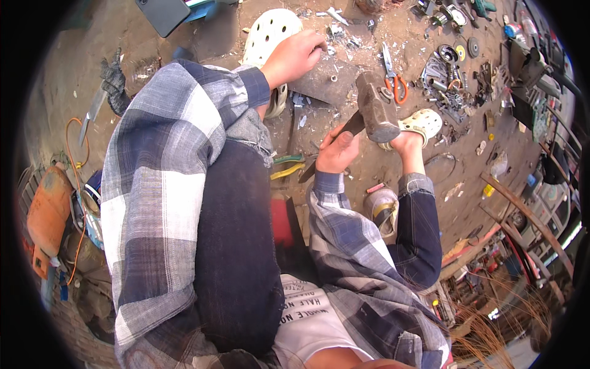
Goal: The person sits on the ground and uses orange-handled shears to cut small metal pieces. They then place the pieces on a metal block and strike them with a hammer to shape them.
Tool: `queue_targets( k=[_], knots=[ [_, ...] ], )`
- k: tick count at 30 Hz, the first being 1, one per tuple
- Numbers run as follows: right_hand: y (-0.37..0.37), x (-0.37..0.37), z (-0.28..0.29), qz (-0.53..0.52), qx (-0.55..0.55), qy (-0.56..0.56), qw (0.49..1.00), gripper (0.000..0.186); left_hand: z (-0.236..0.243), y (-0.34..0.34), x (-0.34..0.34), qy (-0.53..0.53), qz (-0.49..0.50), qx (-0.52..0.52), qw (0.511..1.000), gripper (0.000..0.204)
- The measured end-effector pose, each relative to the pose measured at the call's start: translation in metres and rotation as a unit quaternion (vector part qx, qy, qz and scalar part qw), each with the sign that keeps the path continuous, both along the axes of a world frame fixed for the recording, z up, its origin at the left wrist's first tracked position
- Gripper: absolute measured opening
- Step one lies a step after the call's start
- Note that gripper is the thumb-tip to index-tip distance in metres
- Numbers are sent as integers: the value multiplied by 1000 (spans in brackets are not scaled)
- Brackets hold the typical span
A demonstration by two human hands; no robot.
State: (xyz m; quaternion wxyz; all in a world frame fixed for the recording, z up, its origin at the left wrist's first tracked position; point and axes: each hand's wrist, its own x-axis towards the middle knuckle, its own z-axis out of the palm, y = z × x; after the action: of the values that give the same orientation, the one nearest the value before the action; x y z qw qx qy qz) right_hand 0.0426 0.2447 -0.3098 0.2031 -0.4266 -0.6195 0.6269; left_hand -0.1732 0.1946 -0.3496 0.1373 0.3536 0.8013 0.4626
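Within right hand [338,152], blocky grey-brown hammer [376,109]

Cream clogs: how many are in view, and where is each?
2: one clog partly covered by the left hand, the other clog just right of the hammer. No others show.

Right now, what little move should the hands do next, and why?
I'd probably draw the left hand back a little: it is near the flat dark plate, while the right hand grips a chunky metal hammer that looks close by, so a swing might catch it.
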Motion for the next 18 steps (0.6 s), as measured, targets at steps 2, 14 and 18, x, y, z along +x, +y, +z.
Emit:
queue_targets(
  k=[2,14,18],
  knots=[
    [-2,7,-26,-4,37,-67,997,51,1,2,-2,-5,0,-2,1000,10],
    [15,-38,60,25,5,-19,1000,53,-3,2,-1,-7,5,-13,1000,11],
    [23,-41,81,-12,-51,-27,998,50,2,1,6,89,-132,-108,981,14]
  ],
)
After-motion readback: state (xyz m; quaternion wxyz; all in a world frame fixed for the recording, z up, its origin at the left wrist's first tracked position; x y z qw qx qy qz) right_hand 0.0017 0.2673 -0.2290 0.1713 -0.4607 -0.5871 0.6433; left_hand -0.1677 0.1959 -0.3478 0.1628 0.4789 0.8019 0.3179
